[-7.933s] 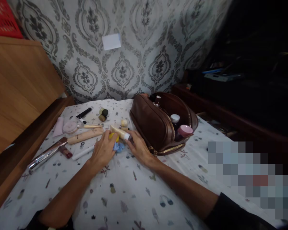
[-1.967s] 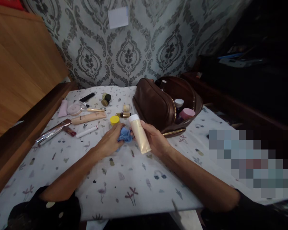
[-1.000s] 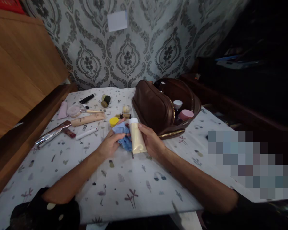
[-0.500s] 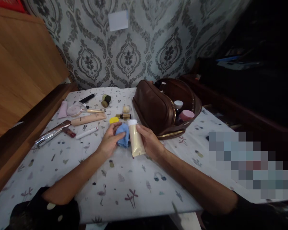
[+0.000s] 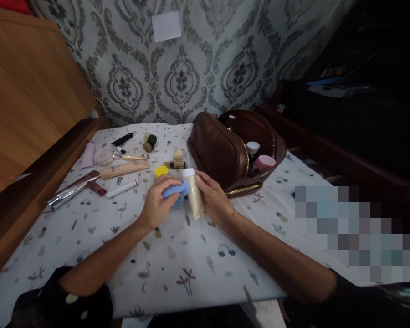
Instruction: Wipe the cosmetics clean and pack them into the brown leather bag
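Note:
My left hand (image 5: 158, 202) is closed around a bunched blue cloth (image 5: 176, 190), which touches the side of a cream-coloured squeeze tube (image 5: 195, 198). That tube has a white cap at its upper end and is tilted, with its flat crimped end toward me. Gripping it from the right is my right hand (image 5: 214, 196); its fingers behind the tube are partly hidden. Just beyond the cloth lie a round yellow lid (image 5: 161, 171) and a small gold and black tube (image 5: 174, 165).
An open brown leather bag (image 5: 222, 155) holding several bottles stands at the right. On the left of the patterned tablecloth (image 5: 172, 273) lie a beige tube (image 5: 125, 169), a silver tube (image 5: 71, 189), a white pen-like stick (image 5: 122, 188) and a brush (image 5: 131, 157).
My left hand has brought the blue cloth up and right against the cream tube near its cap. The tube has turned slightly in my right hand.

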`<action>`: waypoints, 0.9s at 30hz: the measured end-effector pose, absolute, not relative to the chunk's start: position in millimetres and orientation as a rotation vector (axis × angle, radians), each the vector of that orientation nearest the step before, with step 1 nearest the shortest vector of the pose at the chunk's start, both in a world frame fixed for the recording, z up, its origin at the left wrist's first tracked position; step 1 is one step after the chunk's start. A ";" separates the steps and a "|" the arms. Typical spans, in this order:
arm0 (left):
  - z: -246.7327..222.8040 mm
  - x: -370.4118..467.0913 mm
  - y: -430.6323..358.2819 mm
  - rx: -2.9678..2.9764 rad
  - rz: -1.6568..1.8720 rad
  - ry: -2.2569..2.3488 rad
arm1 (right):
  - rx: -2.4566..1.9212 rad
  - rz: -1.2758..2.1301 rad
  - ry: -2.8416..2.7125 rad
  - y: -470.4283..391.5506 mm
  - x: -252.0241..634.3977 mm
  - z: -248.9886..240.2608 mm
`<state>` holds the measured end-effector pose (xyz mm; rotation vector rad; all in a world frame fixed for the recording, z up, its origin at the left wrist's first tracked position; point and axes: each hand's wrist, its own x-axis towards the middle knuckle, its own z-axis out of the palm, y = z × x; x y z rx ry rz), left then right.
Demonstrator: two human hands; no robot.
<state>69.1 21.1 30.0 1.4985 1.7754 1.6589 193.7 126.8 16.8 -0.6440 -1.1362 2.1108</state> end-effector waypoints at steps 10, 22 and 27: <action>32.0 71.9 20.5 1.322 1.641 1.772 | -0.686 2.282 -1.129 122.7 196.5 25.2; 31.3 73.3 19.3 1.536 1.513 1.747 | -0.625 2.326 -1.159 127.0 199.6 26.9; 30.8 67.2 21.6 1.295 1.648 1.876 | -0.630 2.320 -1.076 126.0 195.4 23.6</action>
